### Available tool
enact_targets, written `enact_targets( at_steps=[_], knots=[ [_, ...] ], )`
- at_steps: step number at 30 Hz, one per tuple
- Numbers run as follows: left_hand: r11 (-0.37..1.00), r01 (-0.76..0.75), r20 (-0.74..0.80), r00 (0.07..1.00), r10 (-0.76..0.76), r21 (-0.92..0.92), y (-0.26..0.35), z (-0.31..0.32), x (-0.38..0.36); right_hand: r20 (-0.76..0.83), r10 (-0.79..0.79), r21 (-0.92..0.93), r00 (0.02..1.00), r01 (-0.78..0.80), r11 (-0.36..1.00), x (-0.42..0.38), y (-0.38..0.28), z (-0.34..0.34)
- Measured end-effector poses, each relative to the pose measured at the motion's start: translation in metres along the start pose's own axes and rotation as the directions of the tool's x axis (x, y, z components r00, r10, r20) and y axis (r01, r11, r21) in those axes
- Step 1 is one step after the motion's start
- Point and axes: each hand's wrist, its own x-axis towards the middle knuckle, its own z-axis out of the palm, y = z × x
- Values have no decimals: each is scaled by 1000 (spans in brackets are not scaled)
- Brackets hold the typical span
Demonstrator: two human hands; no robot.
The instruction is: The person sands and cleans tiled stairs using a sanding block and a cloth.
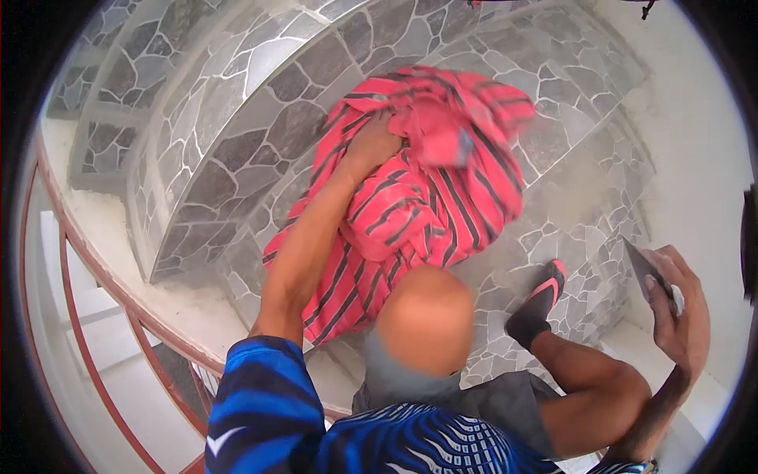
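Cloth, red with dark stripes [410, 213], hangs bunched from our left hand [371, 146], which is clamped on a gathered fold above curved stone stairs [237, 126]. We judge it soft, light and prone to slipping; hold it at the bunch. Our right hand [679, 308], well apart, grips a phone [643, 268].

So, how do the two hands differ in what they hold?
The left hand is stretched forward and grips a large, soft striped red cloth; the right hand is kept near the body and holds a small, flat, rigid dark object. The cloth hangs bunched; the dark object is tilted. Both hands are bare.
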Motion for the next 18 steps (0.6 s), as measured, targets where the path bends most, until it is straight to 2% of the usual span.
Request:
enact_targets(
  at_steps=[1, 3, 4, 6, 8, 9, 11, 13, 14, 16, 18],
  knots=[
    [935, -14, -189, 978, 87, 355, -20, 37, 10, -32, -24, 8, 999, 24, 1000, -1, 4, 2],
    [970, 2, -380, 920, 92, 242, 7, 35, 0, -76, -69, 32, 995, 72, 997, -5, 11, 8],
    [970, -36, -380, 923, -59, -239, 56, 16, -20, -52, -52, 63, 997, 55, 997, -5, 10, 7],
    [954, -178, -436, 898, 57, -243, 101, 34, -45, -20, -34, 120, 999, 36, 992, 7, 4, 5],
    [957, -291, -151, 945, 290, 12, 132, 47, -58, -35, -59, 124, 998, 63, 990, 20, -10, 8],
    [940, -280, -147, 956, 255, -192, 128, 48, -57, -41, -67, 129, 997, 72, 989, 24, -18, 11],
    [789, -221, -116, 975, 190, -573, 121, 48, -54, -29, -129, 88, 991, 131, 987, 32, -29, 17],
    [902, 47, 194, 980, 41, -430, 95, 29, -29, -1, -164, 84, 986, 164, 983, 34, -38, 24],
    [931, 171, 336, 940, -56, -323, 76, 20, -15, 59, -138, 94, 989, 132, 987, 37, -44, 24],
    [991, 12, 187, 982, 14, -134, 36, 12, 3, 165, -83, 94, 983, 69, 993, 44, -55, 18],
    [1000, -17, -54, 998, 17, 2, -6, 10, 14, 107, -114, 56, 988, 109, 992, 41, -52, 21]
  ],
)
